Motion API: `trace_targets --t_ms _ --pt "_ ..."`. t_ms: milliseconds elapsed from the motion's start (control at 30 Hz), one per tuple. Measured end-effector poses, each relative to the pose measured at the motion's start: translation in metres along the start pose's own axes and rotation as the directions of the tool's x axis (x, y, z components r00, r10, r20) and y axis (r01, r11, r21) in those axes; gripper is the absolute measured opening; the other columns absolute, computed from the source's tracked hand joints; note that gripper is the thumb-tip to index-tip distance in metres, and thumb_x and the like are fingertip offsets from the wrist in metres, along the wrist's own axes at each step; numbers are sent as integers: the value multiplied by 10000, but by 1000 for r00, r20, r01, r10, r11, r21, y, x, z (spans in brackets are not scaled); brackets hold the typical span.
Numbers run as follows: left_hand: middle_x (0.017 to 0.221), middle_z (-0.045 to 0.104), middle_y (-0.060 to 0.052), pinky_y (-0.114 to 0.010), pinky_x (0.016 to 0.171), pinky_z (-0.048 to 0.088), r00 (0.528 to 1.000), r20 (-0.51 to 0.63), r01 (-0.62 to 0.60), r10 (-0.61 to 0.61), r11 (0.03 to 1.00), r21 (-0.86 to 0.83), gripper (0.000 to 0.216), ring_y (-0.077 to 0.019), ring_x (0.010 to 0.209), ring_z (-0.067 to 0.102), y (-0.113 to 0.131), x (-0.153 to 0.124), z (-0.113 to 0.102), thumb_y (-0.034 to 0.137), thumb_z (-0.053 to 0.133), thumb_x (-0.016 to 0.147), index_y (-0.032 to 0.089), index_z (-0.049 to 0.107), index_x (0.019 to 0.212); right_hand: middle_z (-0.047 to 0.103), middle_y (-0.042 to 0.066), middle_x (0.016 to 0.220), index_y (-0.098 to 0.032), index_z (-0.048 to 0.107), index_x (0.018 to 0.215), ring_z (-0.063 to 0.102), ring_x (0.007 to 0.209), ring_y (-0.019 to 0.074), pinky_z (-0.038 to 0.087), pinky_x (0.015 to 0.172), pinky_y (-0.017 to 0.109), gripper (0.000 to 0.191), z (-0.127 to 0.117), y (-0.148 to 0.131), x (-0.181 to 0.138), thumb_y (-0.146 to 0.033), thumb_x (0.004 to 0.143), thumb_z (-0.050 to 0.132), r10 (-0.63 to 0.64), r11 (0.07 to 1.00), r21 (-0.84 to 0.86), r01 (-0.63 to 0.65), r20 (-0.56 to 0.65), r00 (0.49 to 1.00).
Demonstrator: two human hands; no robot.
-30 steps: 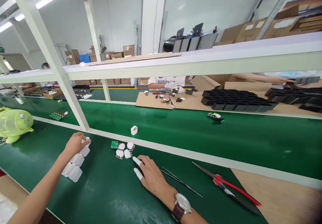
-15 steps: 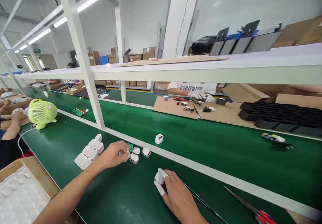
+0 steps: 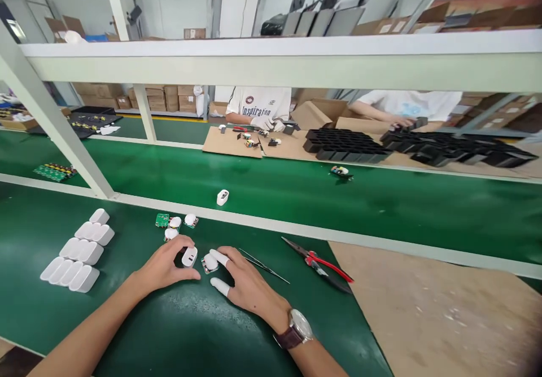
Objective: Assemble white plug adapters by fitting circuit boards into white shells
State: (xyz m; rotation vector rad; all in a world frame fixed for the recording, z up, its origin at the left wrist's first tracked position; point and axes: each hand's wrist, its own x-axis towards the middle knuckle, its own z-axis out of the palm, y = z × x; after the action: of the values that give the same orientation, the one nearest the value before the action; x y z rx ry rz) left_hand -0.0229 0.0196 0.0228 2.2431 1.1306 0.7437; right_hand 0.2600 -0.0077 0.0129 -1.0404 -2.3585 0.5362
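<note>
My left hand (image 3: pixel 167 267) has its fingers curled round a small white charger end cap (image 3: pixel 190 257) with two dark port slots. Just right of it lies a small circuit board (image 3: pixel 209 263) topped with a white blob. My right hand (image 3: pixel 243 284) is spread beside this board, one fingertip at its upper edge; two of its fingers wear white finger cots. Behind the left hand sit several similar boards (image 3: pixel 171 233). Rows of white charger housings (image 3: pixel 74 258) stand at the left.
Tweezers (image 3: pixel 266 267) and red-handled pliers (image 3: pixel 315 261) lie to the right, near a brown board (image 3: pixel 440 309). Past a pale rail (image 3: pixel 262 224) stands another white housing (image 3: pixel 222 197). Two people work across the bench by black trays (image 3: pixel 345 144).
The view has swung right and down. My left hand has come away from the group of boards towards my right hand, carrying the white cap. The right fingers have opened away from their board.
</note>
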Motion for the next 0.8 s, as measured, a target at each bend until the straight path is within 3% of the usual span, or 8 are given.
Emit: trace_targets --t_ms 100,267,433,600,800 --pt "1447 594 -96 -421 1058 558 996 57 69 -68 998 -2 750 -278 1228 651 1 -8 -6 489 861 826 293 489 1447 549 120 1503 -248 529 1463 544 1331 286 533 1119 511 469 2 0 1 -126 1012 565 -61 998 2 61 -21 998" --pt "1609 469 -84 -481 1216 448 984 144 106 -105 994 4 756 -303 1460 499 5 -12 -10 347 751 927 336 361 1575 613 130 1405 -247 608 1363 574 1255 309 569 1044 555 326 4 -1 3 -167 1053 546 -107 992 -73 100 -97 989" --pt "1590 502 -75 -478 1202 471 981 163 113 -106 993 -35 730 -282 1428 544 6 -13 -5 270 661 978 343 297 1607 673 119 1228 -246 517 1432 640 1094 275 618 900 479 416 10 -4 6 -136 1033 559 -86 996 -11 86 -215 973" --pt "1481 595 -71 -469 1163 498 994 107 39 -35 998 -41 758 -261 1358 581 9 -13 7 230 662 988 347 259 1619 661 120 1204 -224 524 1410 629 1092 265 592 907 468 446 11 -20 10 -85 993 600 -95 993 26 115 -388 917" --pt "1430 620 -89 -484 1125 507 992 40 -118 117 993 23 754 -274 1324 561 10 -14 14 196 637 1015 328 224 1632 661 139 1210 -203 526 1397 629 1064 283 588 864 462 481 13 -30 9 -50 950 616 -170 985 -91 146 -379 909"
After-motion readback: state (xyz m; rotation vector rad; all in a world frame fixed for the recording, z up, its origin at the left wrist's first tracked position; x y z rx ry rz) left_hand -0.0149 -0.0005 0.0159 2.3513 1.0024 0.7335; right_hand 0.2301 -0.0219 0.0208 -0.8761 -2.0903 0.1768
